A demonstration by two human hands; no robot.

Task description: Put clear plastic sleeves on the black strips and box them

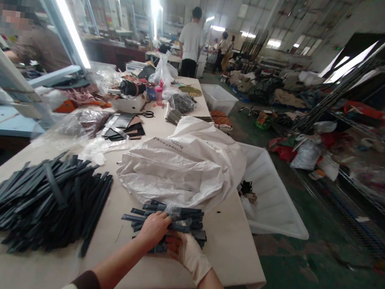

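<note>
A small pile of dark strips (171,211) lies near the table's front edge, some with clear plastic round them. My left hand (156,226) is bare and closed on the near side of a strip on top of this pile. My right hand (185,250), in a pale glove with bare fingertips, rests against the lower right side of the pile, its fingers partly spread. A much larger heap of dark strips (43,201) spreads over the left of the table. A crumpled white sack (179,166) with black writing lies just behind the small pile.
The cream-covered table (112,270) runs away from me. Dark flat pieces (125,127), scissors (146,114) and plastic bags lie farther back. A white bin (270,195) stands right of the table. A person (191,40) stands beyond; another sits at left.
</note>
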